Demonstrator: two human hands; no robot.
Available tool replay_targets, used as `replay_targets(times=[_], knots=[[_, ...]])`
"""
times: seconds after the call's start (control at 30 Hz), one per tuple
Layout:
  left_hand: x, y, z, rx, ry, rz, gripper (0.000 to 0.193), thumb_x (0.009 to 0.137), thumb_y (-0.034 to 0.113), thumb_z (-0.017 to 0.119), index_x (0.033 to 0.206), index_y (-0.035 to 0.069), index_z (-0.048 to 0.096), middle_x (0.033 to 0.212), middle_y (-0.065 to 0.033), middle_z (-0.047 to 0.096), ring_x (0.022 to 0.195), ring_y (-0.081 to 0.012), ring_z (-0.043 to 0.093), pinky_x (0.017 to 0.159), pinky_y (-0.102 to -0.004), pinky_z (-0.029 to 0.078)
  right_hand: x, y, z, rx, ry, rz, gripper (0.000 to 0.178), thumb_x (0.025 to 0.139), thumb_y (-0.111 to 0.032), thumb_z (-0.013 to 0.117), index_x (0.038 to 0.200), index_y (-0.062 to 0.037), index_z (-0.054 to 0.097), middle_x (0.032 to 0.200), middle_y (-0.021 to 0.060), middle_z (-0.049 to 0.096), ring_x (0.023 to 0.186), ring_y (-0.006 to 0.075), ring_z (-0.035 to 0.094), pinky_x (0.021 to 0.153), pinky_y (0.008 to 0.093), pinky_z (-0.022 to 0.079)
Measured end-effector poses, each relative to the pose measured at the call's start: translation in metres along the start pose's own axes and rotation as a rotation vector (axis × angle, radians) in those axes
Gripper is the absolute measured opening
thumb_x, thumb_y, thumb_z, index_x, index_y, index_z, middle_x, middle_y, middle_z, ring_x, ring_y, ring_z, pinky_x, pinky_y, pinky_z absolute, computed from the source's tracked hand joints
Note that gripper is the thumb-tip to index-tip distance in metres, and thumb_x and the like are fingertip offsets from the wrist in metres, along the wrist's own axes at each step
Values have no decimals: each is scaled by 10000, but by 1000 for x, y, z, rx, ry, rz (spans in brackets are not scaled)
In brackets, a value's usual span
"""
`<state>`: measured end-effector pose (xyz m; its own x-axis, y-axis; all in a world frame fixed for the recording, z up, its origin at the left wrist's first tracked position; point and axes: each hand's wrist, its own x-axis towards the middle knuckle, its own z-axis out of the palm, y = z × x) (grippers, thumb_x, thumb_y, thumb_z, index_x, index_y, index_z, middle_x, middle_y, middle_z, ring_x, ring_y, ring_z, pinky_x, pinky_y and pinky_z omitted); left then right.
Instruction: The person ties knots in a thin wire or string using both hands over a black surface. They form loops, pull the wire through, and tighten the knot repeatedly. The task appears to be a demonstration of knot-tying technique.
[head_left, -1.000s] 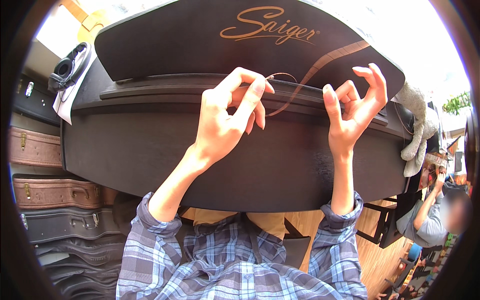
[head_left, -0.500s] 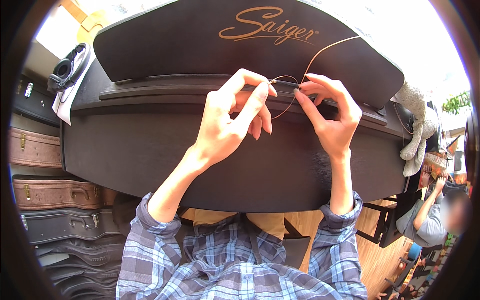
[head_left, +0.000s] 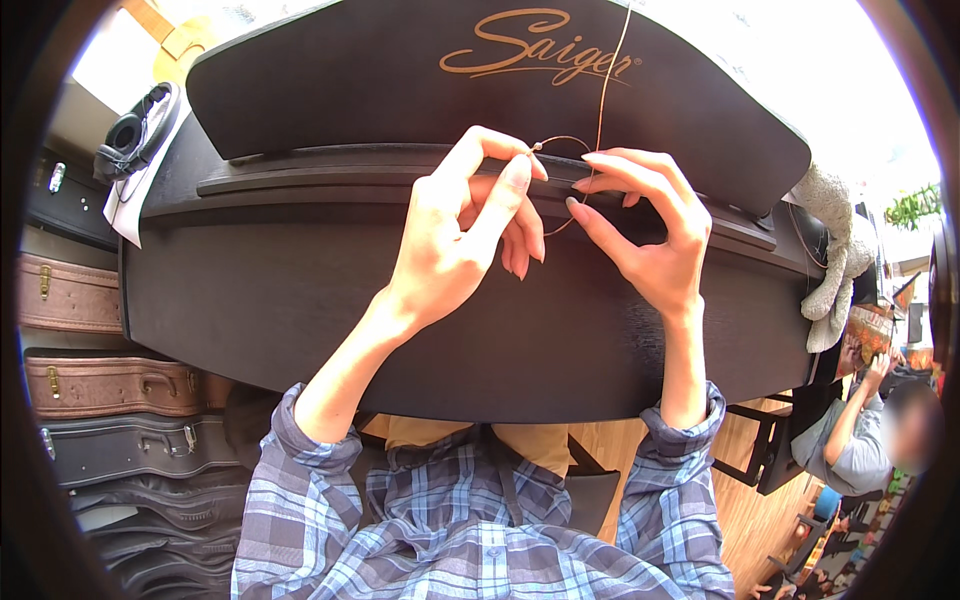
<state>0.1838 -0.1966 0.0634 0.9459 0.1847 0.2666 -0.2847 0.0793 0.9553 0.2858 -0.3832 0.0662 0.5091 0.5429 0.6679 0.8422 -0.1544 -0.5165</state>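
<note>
Above the front of a dark piano-like cabinet (head_left: 370,300), my left hand (head_left: 450,230) pinches a thin bronze-coloured string (head_left: 603,95) between thumb and index finger. A small shiny bead-like end (head_left: 537,147) shows just above those fingertips. From there the string bends into a small loop, whose lower part passes below the fingers. Its long free end rises across the upright panel (head_left: 330,100). My right hand (head_left: 665,225) is at the loop's right side, thumb and fingers a little apart with the string passing by their tips. Whether they touch it I cannot tell.
Headphones (head_left: 130,140) and white paper (head_left: 130,205) lie at the cabinet's left end. Brown and black instrument cases (head_left: 110,388) are stacked at left. A grey plush toy (head_left: 845,245) hangs at the right end. A person in grey (head_left: 850,440) sits at far right.
The string's free end has swung left and now stands nearly upright. My right hand has shifted slightly left, its thumb parting from the fingers. My left hand has barely moved.
</note>
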Motion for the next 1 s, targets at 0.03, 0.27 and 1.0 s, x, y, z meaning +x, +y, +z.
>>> replay_targets(times=[0.03, 0.27, 1.0], knots=[[0, 0, 0, -7, 2, -7, 151, 1082, 167, 503, 1075, 22, 541, 627, -96, 668, 480, -112, 607, 469, -228, 466, 0, -1, 0, 1, -7, 13, 422, 774, -33, 831, 1168, -158, 744, 1154, 33, 706, 906, 126, 723, 678, 259, 544], [0, 1, 1, -11, -5, -11, 140, 1078, 159, 509, 1074, 22, 540, 623, -96, 664, 478, -113, 607, 469, -230, 468, 0, 1, -1, -21, -34, -33, 516, 785, -24, 811, 1269, -150, 686, 1155, 40, 714, 968, 150, 697, 662, 286, 536], [-3, -5, 1, 75, -113, 139, 130, 1063, 131, 543, 1028, 13, 585, 654, -53, 630, 532, -104, 637, 474, -228, 465, -1, 2, 5, 21, 43, -56, 334, 833, 32, 757, 1144, -83, 717, 988, 39, 718, 775, 128, 652, 673, 266, 506]])
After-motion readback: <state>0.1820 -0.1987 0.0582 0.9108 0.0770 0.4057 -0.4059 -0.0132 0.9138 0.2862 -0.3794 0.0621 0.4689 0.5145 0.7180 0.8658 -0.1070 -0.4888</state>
